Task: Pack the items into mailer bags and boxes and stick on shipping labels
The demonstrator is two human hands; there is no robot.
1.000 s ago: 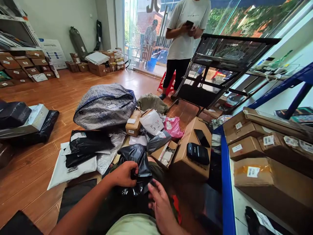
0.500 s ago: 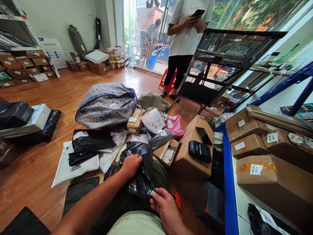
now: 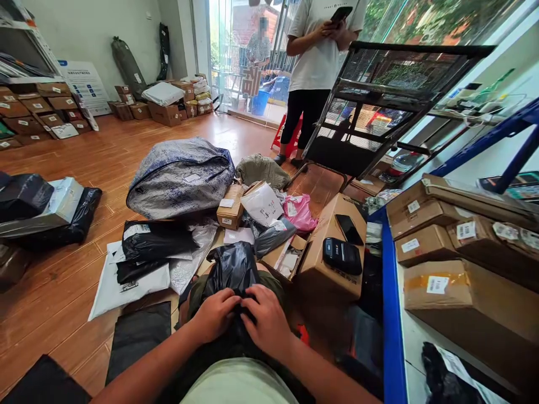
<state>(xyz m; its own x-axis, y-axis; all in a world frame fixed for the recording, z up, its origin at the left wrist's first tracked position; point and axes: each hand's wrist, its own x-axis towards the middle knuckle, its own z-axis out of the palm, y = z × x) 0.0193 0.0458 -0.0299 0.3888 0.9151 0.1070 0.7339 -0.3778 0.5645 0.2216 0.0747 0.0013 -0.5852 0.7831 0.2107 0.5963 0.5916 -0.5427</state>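
At the near edge of black bag (image 3: 233, 266), left hand (image 3: 214, 315), right hand (image 3: 266, 320); floor (image 3: 59, 297) leftward

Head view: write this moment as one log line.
left hand: holding glossy black plastic bag | right hand: holding same bag | nearby: brown cardboard box bearing black rectangular phone

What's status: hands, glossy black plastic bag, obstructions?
Left hand, right hand: close together at black bag, near end, grip unclear. Bag crumpled. Nothing visibly blocking.
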